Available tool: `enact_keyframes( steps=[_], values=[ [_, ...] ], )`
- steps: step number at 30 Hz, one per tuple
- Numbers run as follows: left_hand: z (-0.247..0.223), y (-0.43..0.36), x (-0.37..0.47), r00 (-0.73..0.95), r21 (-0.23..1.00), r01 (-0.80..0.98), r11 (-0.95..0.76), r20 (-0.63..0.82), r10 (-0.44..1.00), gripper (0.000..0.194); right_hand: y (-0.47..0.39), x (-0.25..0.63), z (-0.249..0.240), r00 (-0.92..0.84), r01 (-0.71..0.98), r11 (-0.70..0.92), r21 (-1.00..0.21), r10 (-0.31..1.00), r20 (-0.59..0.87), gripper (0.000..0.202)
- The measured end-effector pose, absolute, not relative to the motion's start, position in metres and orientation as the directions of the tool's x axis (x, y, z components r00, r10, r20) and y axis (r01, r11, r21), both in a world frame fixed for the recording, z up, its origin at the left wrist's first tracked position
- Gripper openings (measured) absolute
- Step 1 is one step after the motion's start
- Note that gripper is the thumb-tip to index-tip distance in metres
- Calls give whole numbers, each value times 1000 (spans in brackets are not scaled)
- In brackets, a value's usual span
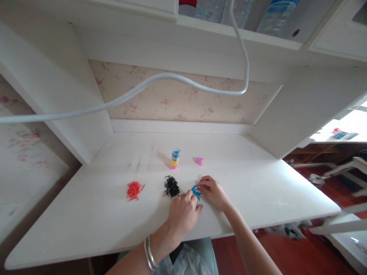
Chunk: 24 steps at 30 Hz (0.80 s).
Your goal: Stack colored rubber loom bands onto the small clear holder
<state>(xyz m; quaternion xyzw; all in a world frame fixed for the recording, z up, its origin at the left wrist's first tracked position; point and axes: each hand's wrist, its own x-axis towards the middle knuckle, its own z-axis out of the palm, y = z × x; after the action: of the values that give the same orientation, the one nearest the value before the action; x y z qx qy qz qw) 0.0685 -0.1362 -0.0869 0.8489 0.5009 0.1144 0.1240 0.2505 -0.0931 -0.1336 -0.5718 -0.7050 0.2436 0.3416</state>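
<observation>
A small heap of blue bands (196,192) lies on the white desk between my two hands. My left hand (185,212), with a silver bangle on its wrist, has its fingers curled at the heap's left edge. At the right edge, my right hand (212,191) has thumb and forefinger pinched together over the blue bands; whatever is between them is too small to make out. A black pile of bands (171,186) is just left of my left hand, and a red pile (134,190) lies farther left.
Behind the piles stands a small clear cylinder (175,159) with blue, yellow and pink contents. A pink item (200,161) lies to its right. A white cable (172,76) crosses the view above the desk (100,221). Side panels and an overhead shelf enclose it.
</observation>
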Motion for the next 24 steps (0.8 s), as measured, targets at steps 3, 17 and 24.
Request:
enact_keyframes(
  steps=[3, 17, 24],
  values=[
    [-89, -131, 85, 482, 276, 833, -479, 65, 874, 20, -94, 248, -132, -111, 664, 276, -695, 956, 273, 23],
    [-85, -123, 93, 500, 128, 857, -498, 25, 866, 29, -99, 254, -139, -111, 661, 280, -696, 954, 278, 22],
    [-84, -122, 81, 511, 88, 856, -510, 19, 860, 29, -96, 254, -138, -112, 682, 313, -661, 938, 329, 24]
  ],
)
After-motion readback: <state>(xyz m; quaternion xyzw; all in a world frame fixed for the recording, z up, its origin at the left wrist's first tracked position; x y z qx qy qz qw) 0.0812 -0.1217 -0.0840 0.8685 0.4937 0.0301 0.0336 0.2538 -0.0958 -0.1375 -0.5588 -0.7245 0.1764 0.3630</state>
